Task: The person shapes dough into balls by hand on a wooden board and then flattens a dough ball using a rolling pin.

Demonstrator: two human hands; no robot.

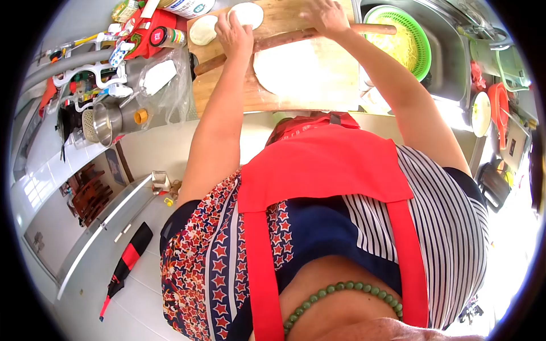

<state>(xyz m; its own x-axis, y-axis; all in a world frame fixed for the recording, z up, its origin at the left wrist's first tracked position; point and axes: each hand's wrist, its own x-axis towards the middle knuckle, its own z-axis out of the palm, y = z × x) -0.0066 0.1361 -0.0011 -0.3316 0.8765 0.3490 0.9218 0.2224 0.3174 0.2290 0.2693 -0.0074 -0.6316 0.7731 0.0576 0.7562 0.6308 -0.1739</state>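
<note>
A long wooden rolling pin [273,41] lies slantwise across the wooden board [335,85], over the far edge of a flat sheet of dough [287,65]. My left hand [234,35] is past the pin, its fingers a little apart at two pale dough rounds, the left one [202,30] and the right one [250,15]. Whether the fingertips press into the dough is hard to see. Over the board's far side, my right hand [327,18] has its fingers spread, with the wrist near the pin. It holds nothing that I can see.
A green basket [422,48] of yellow shreds [401,45] stands by the sink [449,62], under the pin's right end. Left of the board are a jar [168,37], a plastic bag [176,85] and a metal pot [107,122]. A folded umbrella [129,258] is lower left.
</note>
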